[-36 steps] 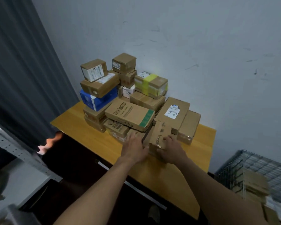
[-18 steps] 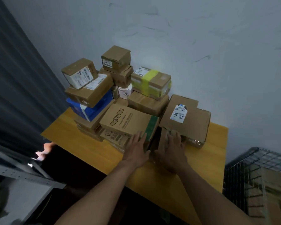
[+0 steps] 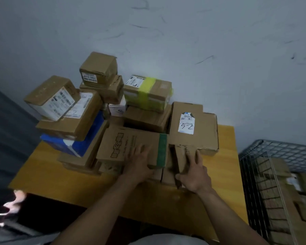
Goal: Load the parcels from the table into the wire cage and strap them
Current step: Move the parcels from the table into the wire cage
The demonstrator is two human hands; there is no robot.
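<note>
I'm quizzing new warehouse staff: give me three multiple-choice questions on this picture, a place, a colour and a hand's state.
1. The wire cage stands at which side of the table: A left; B right; C back.
2. The band on the taped parcel is: A red; B yellow-green; C black.
3. The right hand: A hangs idle; B holds a strap; C grips a small box.
Answers: B, the cage is past the table's right end; B, a yellow-green band wraps it; C, fingers curl over its top.

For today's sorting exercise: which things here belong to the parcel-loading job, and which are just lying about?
Job: parcels, table, wire cage, left hand flat on green-edged parcel, right hand gripping narrow parcel.
Lying about: grey curtain, wall.
</note>
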